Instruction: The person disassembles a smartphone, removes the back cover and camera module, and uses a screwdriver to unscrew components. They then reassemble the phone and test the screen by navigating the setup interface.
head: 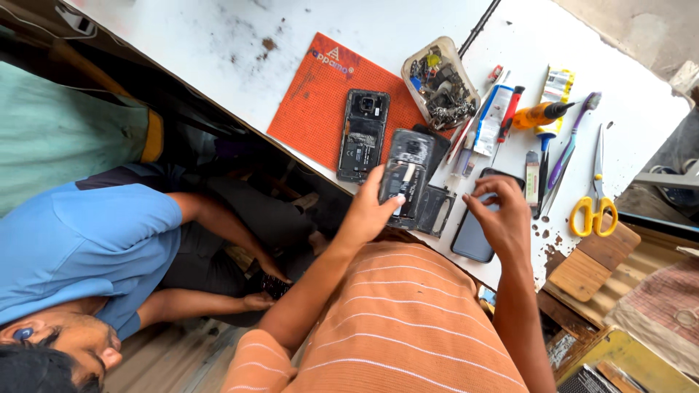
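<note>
At the bottom of the frame our striped orange shirt fills the foreground and hides our lap and the near edge of the white table (218, 44). Our forearms rise from it toward the centre.

Our left hand (368, 211), centre of the frame, is closed around the lower end of an opened phone (406, 175); the thumb lies across its exposed inside, where we see a dark battery area and a worn, scratched upper part. The fingers behind it are hidden. Just right of that, a dark frame piece (437, 211) lies on the table, partly covered by the phone.

Our right hand (502, 218), right of centre, rests with bent fingers pinching the top edge of a dark phone (472, 236) lying screen-up near the table edge; the palm covers much of it, so we cannot tell how firm the grip is.

Further up, a second opened phone (362, 135) lies on an orange mat (320, 94). Above right stands a clear tub (440, 84) of small parts, too jumbled to make out. Right of it lie tubes, screwdrivers, a brush and yellow-handled scissors (595, 207).

At the lower left another person in a blue shirt (80, 247) is partly cut off by the frame.
</note>
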`<state>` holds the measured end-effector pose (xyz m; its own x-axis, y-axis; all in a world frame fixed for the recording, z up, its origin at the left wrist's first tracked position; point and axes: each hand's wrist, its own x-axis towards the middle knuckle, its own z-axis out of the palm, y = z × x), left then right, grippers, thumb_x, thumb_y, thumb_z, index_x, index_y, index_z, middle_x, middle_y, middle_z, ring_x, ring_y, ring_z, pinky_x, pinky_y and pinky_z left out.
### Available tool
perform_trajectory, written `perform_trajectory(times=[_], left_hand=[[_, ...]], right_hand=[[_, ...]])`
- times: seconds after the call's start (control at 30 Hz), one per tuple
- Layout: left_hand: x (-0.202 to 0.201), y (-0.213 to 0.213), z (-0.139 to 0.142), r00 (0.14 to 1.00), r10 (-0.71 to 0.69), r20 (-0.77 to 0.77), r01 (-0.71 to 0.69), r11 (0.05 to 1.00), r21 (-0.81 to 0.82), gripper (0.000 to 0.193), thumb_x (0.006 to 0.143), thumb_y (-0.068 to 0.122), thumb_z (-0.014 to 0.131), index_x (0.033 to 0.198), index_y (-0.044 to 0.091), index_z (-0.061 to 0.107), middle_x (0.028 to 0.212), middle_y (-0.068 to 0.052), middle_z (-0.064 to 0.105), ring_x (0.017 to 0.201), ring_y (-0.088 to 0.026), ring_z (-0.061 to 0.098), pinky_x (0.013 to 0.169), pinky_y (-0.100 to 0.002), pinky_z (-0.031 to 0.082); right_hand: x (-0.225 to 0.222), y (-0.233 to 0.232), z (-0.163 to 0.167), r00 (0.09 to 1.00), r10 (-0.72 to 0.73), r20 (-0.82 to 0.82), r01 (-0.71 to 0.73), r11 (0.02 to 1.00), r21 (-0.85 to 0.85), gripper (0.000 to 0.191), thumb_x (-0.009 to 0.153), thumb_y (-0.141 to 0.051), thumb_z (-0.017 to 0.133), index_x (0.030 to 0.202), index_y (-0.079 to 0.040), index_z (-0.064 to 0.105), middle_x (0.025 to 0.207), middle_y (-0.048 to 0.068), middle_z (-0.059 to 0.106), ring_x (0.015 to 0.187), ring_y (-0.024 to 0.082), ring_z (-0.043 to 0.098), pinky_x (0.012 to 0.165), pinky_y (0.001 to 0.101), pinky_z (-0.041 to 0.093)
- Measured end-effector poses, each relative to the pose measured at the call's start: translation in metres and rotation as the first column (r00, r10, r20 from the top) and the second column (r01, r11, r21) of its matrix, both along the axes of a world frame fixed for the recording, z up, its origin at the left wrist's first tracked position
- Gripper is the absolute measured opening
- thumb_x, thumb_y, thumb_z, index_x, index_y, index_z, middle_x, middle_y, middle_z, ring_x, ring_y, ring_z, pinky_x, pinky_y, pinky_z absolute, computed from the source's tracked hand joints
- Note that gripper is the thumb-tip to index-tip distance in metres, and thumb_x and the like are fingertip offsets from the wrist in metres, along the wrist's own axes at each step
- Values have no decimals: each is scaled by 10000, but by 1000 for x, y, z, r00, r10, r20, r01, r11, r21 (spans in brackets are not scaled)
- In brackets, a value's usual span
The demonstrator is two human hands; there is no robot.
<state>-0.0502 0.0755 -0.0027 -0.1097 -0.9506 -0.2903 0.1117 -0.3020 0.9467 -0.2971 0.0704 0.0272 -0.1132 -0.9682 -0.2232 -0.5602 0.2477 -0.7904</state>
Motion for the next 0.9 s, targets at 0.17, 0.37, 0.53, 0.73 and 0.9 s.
perform_trajectory(times=[0.17,0.37,0.53,0.73,0.9], left_hand=[[-9,-14,2,959,-17,283,12,1000,20,644,869,35,734,1453,38,463,1227,-153,705,1117,-217,689,963,-342,529],[-3,-19,3,962,-40,271,38,999,13,644,870,65,721,1461,52,465,1226,-166,723,1142,-258,708,978,-353,535],[-7,-19,16,866,-67,495,66,998,20,685,864,131,746,1472,6,456,1189,-197,669,1118,-330,687,926,-389,542],[-13,-19,38,601,-119,791,164,986,23,755,908,362,718,1481,-40,434,1160,-171,576,1087,-358,618,857,-454,533],[-19,-22,42,546,-87,833,199,980,-28,684,926,395,702,1418,-33,498,1184,-165,581,1122,-355,616,852,-451,542]], right_hand=[[-7,24,-1,957,-150,250,142,989,50,115,921,-25,738,914,-30,623,1131,131,756,978,140,719,852,265,605],[-11,40,-11,932,-185,311,182,982,38,116,949,13,706,933,-12,594,1068,140,755,954,138,716,833,259,594],[-25,48,-10,835,-249,490,305,952,-36,154,984,29,705,1051,-2,570,1055,136,737,975,136,709,855,240,581],[-45,55,-2,778,-343,527,442,895,-70,172,1023,19,688,1142,12,564,1073,156,745,937,164,719,842,272,607],[-49,61,-2,773,-353,528,460,884,-83,137,1045,19,658,1144,15,564,1084,180,745,955,189,742,860,297,630]])
